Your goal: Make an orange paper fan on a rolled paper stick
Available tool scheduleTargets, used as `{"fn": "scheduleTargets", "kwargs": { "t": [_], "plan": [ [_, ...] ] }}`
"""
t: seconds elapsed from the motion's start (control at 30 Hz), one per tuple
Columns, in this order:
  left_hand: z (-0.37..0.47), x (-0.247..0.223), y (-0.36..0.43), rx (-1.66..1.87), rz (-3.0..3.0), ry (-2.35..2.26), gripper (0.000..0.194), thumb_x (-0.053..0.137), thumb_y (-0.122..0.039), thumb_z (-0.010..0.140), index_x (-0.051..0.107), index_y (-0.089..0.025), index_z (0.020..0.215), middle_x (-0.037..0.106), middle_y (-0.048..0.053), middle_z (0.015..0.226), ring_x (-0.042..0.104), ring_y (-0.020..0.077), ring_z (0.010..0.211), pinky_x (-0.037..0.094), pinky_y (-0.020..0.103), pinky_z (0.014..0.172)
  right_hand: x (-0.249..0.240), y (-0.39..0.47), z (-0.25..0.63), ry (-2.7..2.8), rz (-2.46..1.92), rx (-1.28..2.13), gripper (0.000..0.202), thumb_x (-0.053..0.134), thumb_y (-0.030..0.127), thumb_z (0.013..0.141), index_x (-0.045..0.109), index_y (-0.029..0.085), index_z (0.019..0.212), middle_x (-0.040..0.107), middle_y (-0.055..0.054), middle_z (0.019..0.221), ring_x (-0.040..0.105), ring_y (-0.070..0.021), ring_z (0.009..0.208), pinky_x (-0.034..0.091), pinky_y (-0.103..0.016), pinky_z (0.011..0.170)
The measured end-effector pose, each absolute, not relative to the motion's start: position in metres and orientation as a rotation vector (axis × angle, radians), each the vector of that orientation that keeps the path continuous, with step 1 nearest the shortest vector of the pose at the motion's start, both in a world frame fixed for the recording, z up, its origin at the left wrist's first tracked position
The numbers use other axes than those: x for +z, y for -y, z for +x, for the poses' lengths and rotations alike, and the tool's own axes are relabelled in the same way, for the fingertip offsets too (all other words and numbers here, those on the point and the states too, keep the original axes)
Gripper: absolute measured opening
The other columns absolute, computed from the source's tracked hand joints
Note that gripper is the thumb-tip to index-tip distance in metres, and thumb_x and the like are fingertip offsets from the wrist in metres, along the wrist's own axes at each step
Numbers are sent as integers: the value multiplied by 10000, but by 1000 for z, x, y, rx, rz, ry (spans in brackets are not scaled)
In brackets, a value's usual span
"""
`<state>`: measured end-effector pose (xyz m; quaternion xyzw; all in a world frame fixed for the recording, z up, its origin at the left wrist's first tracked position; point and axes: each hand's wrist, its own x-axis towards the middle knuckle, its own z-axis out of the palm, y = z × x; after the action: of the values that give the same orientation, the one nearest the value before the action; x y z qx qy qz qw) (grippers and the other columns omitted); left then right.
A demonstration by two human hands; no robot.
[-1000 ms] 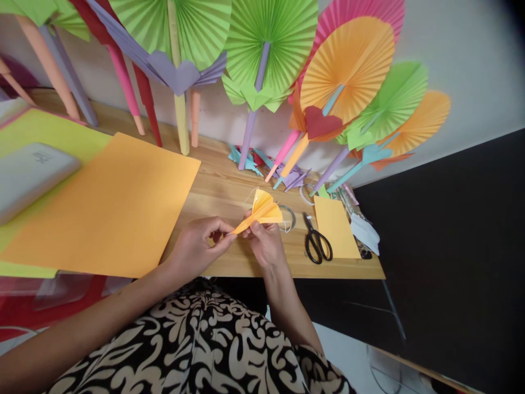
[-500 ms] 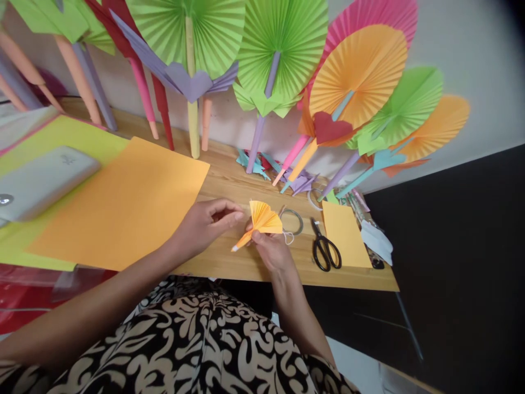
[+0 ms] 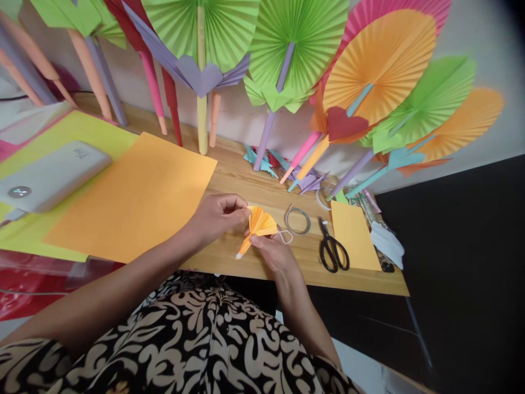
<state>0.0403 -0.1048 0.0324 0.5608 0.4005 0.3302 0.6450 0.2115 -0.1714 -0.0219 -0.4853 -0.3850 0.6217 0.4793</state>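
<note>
Between my hands is a small orange pleated paper fan (image 3: 262,221), spread at its top and narrowing to a pale tip at the lower left. My right hand (image 3: 275,250) grips it near the narrow middle, thumb on top. My left hand (image 3: 223,218) pinches the fan's upper left edge between thumb and fingers. A loop of white string (image 3: 286,237) hangs out beside my right hand. Right of the fan lie a coil of grey wire (image 3: 298,220) and black-handled scissors (image 3: 333,253), both apart from my hands.
A large orange sheet (image 3: 143,202) lies left on yellow-green paper (image 3: 112,131), beside a white power bank (image 3: 57,175). A smaller orange sheet (image 3: 355,235) is right of the scissors. Large paper fans on rolled sticks, such as a green one (image 3: 297,49), lean against the wall.
My left hand has moved right and now pinches the fan's left edge, which it was apart from before. My right hand keeps its hold. The whole view has shifted slightly.
</note>
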Motion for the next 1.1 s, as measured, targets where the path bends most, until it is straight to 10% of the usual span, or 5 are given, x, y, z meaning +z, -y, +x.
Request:
{"fn": "scheduleTargets", "kwargs": {
  "t": [0.93, 1.1],
  "plan": [
    [42, 27, 101, 747, 1197, -845, 171, 684, -338, 767, 679, -168, 784, 635, -14, 683, 549, 108, 616, 470, 243, 623, -21, 168, 207, 989, -1206, 1570, 321, 896, 437, 608, 734, 189, 732, 665, 13, 677, 525, -106, 585, 437, -245, 568],
    [39, 30, 94, 876, 1055, -804, 263, 623, -407, 865, 698, -178, 972, 691, 70, 1010, 625, 159, 841, 512, 289, 755, -24, 170, 208, 939, -1235, 1513, 321, 899, 436, 596, 759, 194, 754, 672, 4, 691, 533, -112, 603, 447, -245, 572]
  ]
}}
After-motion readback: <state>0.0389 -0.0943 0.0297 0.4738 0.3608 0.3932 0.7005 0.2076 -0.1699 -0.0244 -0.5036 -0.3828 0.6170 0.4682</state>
